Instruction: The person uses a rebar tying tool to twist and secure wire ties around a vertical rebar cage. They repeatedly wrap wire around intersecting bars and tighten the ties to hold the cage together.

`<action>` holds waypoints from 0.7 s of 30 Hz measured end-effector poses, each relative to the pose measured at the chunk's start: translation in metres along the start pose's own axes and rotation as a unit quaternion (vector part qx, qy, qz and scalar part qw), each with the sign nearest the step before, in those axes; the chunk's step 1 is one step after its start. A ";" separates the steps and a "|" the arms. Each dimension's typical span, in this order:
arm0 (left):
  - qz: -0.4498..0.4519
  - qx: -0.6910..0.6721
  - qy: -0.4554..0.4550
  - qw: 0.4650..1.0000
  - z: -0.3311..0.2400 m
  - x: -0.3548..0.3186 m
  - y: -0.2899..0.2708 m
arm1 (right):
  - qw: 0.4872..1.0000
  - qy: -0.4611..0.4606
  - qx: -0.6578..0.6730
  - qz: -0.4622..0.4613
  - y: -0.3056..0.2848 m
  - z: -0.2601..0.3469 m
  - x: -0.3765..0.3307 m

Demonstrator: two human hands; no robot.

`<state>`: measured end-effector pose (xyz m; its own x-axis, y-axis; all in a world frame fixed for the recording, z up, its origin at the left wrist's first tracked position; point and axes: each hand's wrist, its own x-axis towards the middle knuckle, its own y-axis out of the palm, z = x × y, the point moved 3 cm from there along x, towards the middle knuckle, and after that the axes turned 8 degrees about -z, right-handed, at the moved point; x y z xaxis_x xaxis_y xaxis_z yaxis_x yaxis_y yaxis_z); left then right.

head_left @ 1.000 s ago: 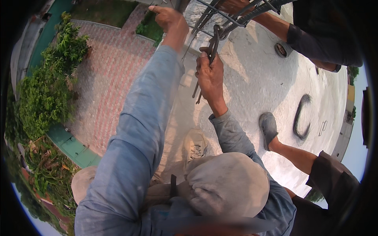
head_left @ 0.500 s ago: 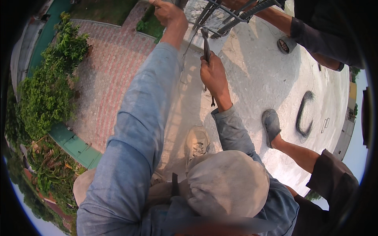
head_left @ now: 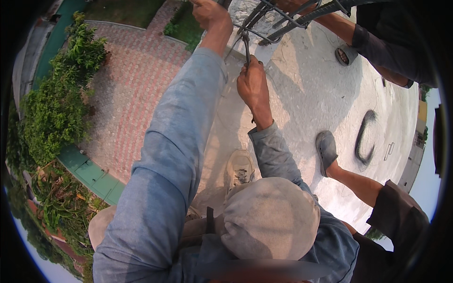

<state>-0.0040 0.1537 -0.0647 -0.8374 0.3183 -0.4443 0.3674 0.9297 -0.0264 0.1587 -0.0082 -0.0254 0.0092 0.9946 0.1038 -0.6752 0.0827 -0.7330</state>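
Note:
My right hand (head_left: 253, 87) is closed round the handles of dark metal pincers (head_left: 246, 45). Their jaws point up and touch or nearly touch the lower end of a steel rebar cage (head_left: 278, 35), by a bent stirrup. My left hand (head_left: 213, 18) is raised at the top edge, just left of the cage, with its fingers curled. Whatever it may hold is cut off by the edge. A co-worker's hand (head_left: 292, 5) is at the cage bars on the far right side, partly hidden behind them.
I am on a pale concrete slab (head_left: 302, 99), with a paved yard (head_left: 127, 99) far below to the left. A coil of thin wire (head_left: 364, 137) lies on the slab. Co-workers' feet in a clog (head_left: 326, 150) and a sandal (head_left: 347, 55) stand to the right.
My right hand has moved slightly up and left, and the pincers' jaws sit closer to the cage. My left hand has shifted a little right. The cage has moved slightly right in view.

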 end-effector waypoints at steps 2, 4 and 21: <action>-0.013 0.009 0.003 1.000 0.001 0.001 0.000 | 1.000 0.015 -0.002 0.021 0.003 0.003 0.000; -0.025 0.021 0.007 0.999 0.002 0.003 0.000 | 0.996 0.049 0.055 0.048 0.005 0.006 -0.002; 0.372 0.192 -0.057 0.907 -0.027 -0.085 -0.087 | 0.236 0.251 0.898 0.275 0.049 0.009 -0.032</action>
<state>0.0240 0.0507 -0.0004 -0.2616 0.7894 -0.5553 0.9452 0.3261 0.0183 0.1183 -0.0368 -0.0587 -0.6622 0.7428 -0.0990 0.1032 0.2212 0.9698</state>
